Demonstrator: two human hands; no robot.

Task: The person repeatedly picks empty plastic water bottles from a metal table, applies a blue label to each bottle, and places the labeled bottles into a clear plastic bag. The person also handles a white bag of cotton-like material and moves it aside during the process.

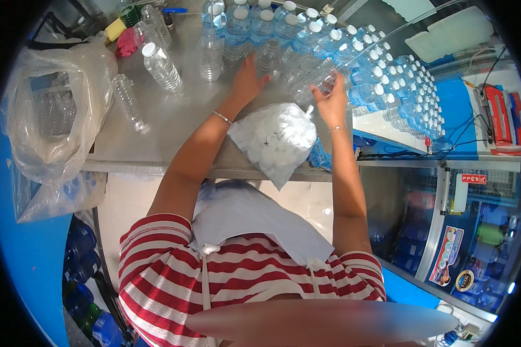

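Note:
My left hand (248, 80) reaches over the metal table (173, 139), beside clear uncapped plastic bottles; its fingers are spread and hold nothing that I can see. At the right, my right hand (332, 97) touches or holds a clear plastic bottle (310, 84) lying tilted; the grip is not clear. A knotted plastic bag of white caps (278, 134) rests between my forearms, over the table's front edge. Capped water bottles with blue labels (267, 28) stand in rows behind my hands. Left of them are an unlabelled bottle with a white cap (163, 67) and a clear bottle lying down (129, 102).
A large clear plastic bag of empty bottles (61, 117) hangs open at the left. A pink cloth (128, 42) and a yellow sponge (115, 29) lie at the back left. Many filled bottles (410, 99) stand on the right, near cables and a glass-door fridge (438, 217).

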